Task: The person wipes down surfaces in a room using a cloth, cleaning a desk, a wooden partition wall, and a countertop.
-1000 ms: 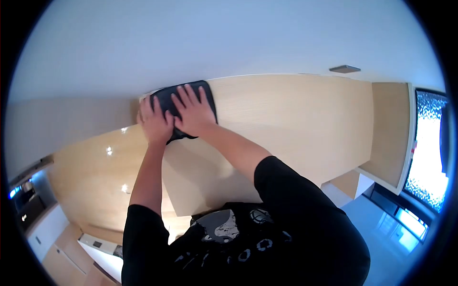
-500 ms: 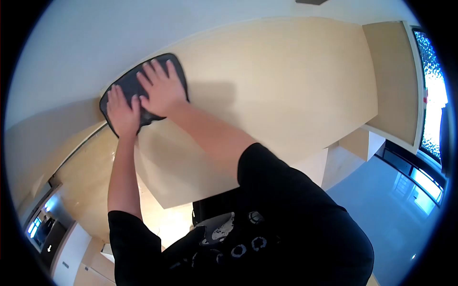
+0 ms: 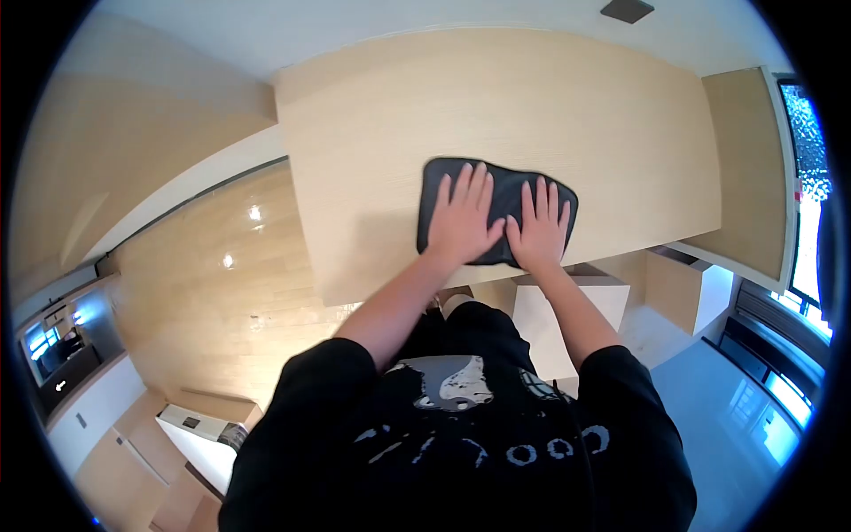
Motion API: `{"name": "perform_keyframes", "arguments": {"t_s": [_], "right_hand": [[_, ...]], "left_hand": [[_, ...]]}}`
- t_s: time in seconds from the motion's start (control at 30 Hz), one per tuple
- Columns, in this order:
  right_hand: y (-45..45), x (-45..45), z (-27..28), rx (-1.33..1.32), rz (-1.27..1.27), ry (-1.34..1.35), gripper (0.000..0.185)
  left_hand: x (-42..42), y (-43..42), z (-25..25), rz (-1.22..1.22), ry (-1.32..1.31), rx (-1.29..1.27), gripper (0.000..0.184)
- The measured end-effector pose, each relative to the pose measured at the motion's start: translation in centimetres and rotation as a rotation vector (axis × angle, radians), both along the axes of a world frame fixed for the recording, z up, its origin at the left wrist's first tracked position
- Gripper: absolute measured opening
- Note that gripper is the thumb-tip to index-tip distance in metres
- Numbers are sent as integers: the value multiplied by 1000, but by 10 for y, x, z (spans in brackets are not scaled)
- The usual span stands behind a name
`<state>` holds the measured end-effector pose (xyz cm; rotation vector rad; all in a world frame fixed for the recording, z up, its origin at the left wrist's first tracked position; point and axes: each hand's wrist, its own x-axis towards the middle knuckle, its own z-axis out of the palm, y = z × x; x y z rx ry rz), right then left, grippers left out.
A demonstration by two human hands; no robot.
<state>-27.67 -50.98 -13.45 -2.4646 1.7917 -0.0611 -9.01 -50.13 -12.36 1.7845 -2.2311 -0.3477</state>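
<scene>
A dark grey cloth (image 3: pixel 508 193) with a black edge lies flat on the pale wooden desk top (image 3: pixel 620 115), near its front edge. My left hand (image 3: pixel 459 226) rests palm down on the left part of the cloth, fingers stretched out. On its right part my right hand (image 3: pixel 538 235) is also flat, its fingers spread a little. The two thumbs almost meet over the middle of the cloth. Neither hand grips it; both press on it from above.
A wall with a dark square plate (image 3: pixel 628 10) borders the desk's back. An upright wooden panel (image 3: pixel 758 160) stands at its right end. Below the front edge is a light box-shaped unit (image 3: pixel 572 319). Shiny wooden floor (image 3: pixel 213 266) extends to the left.
Both hands and the cloth beneath them have moved from the desk's left end, by the wall, rightward and towards my body. The camera view has shifted too.
</scene>
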Motion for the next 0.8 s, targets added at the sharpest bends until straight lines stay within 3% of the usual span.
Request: {"name": "perform_keyframes", "arguments": {"t_s": [0.1,0.27,0.4,0.6,0.8], "right_hand": [[28,17,-2,26,47,20,73],[66,115,3,112,297,-47,74],[64,158,8,91,487,-107,75],[27,173,9,106,637,-112,76],[-27,196,6,96,511,-198,75]], "left_hand": [[13,47,-6,91,18,23,79],[103,120,-2,348,-64,81,84],[146,150,-10,447,-123,-16,81],[143,133,-9,531,-134,30,78],[160,64,-8,611,-222,-31,78]]}}
